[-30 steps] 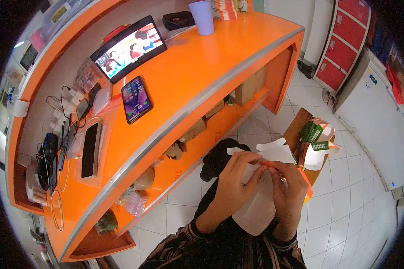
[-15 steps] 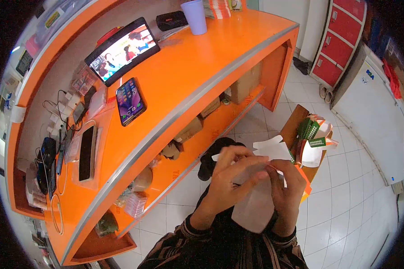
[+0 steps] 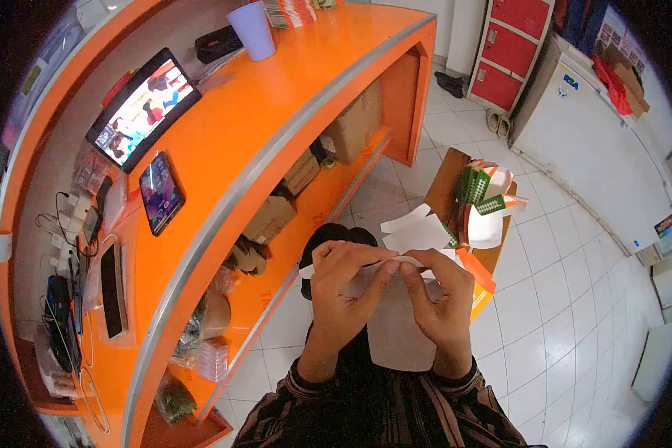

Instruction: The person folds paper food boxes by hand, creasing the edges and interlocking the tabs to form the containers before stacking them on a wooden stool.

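Observation:
A pale cardboard food-box blank (image 3: 401, 332) hangs over my lap, its plain inner side facing me. My left hand (image 3: 343, 287) pinches its upper edge between thumb and fingers. Close beside it, my right hand (image 3: 442, 299) grips the same edge, the two thumbs almost touching. The fingers partly hide the fold being held. Just beyond my hands, flat white box blanks (image 3: 414, 230) lie by a brown bench (image 3: 448, 170). Folded green-and-white boxes (image 3: 481, 190) are piled on that bench, with an orange printed piece (image 3: 476, 270) nearer my right hand.
A curved orange counter (image 3: 276, 97) runs along my left, carrying a tablet playing video (image 3: 143, 112), a phone (image 3: 162, 194) and a purple cup (image 3: 252, 31). Cartons (image 3: 269, 219) fill its lower shelf. A white chest freezer (image 3: 586, 127) and red lockers (image 3: 504, 52) stand at right.
My view has swung right, so the counter sits farther left. My hands have drawn level along the blank's upper edge, with the left fingers now closed closer around it.

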The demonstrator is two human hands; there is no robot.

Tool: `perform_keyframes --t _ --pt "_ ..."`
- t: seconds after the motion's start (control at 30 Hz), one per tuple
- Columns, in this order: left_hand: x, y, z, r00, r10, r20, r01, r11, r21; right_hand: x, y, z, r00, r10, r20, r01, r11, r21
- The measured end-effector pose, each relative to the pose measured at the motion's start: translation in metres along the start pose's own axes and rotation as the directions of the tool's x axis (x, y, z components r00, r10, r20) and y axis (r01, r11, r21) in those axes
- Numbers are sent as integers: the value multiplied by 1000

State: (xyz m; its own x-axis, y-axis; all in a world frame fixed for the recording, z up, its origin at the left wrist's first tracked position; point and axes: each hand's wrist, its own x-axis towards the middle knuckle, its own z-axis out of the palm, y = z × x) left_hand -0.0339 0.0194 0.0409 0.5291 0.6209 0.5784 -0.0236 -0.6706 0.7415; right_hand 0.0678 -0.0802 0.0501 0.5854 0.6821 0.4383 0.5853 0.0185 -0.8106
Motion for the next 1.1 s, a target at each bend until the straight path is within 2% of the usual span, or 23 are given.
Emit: perform_keyframes --t 0.13,0.2,0.33,0.43,0.5,0.53,0.6,0.8,0.93,1.1 --pt "-3 -2 2 1000 19 -2 -20 999 -30 -1 0 -1 1000 26 10 -26 1000 4" --pt "-5 -1 4 998 60 -21 -60 998 -2 -3 0 1 998 -19 -62 17 1000 -25" --pt "-6 -5 6 997 75 -14 -75 997 0 -3 1 1 998 -22 -65 17 997 -75" --pt "-4 -3 5 998 56 -8 -56 998 -23 -3 2 3 998 24 -66 -24 1000 -3" --pt "-3 -1 4 999 -26 -31 25 999 -40 -2 1 2 989 145 -12 -142 983 120" --pt "-3 0 4 999 -27 -31 26 999 -40 -1 2 2 989 145 -10 -143 983 120" --pt "-3 2 3 997 -81 -17 80 995 -60 1 8 -1 999 5 35 -6 999 36" --pt "-5 9 -1 989 -145 7 145 987 -65 4 15 -1 983 -176 55 174 984 41" --pt "-5 11 -2 988 -155 2 155 986 -68 4 14 -1 980 -184 75 182 983 39" --pt "0 6 -6 998 -52 40 54 997 -47 1 8 2 992 -123 -12 123 992 -14"
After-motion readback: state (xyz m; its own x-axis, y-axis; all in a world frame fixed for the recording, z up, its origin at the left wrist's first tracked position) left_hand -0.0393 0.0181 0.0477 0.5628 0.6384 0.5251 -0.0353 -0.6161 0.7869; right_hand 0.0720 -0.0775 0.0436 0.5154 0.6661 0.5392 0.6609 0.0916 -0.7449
